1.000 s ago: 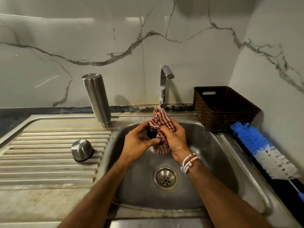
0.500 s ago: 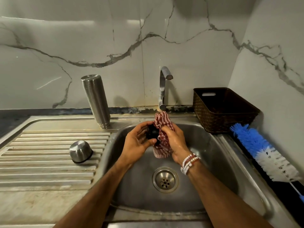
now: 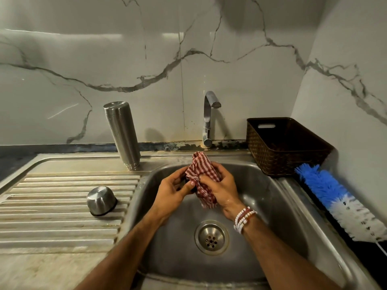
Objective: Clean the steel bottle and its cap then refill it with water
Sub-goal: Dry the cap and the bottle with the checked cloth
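Head view, single entry: I am looking down at a steel sink with both hands meeting over the basin, above the round drain. The left hand is curling its fingers round a small dark piece, most of which is hiding behind the hand and cloth, so I cannot tell what it is. The right hand is gripping a red-and-white striped cloth, with its fingers closing tightly on the bunched fabric and pressing it against that dark piece; the cloth's ends are sticking out above and hanging below the grip. Bead bracelets are circling the right wrist. The steel bottle is standing on its ribbed end at the back edge of the ridged drainboard, left of the basin and well apart from the hands. The steel cap is sitting mouth down on the drainboard ridges, nearer to me than the bottle and near the basin's left rim. A chrome tap is rising behind the basin, just beyond the cloth. A dark woven basket is sitting at the back right corner. A blue-and-white bottle brush is lying on the dark worktop to the right of the sink, its blue tip just beside the basket.
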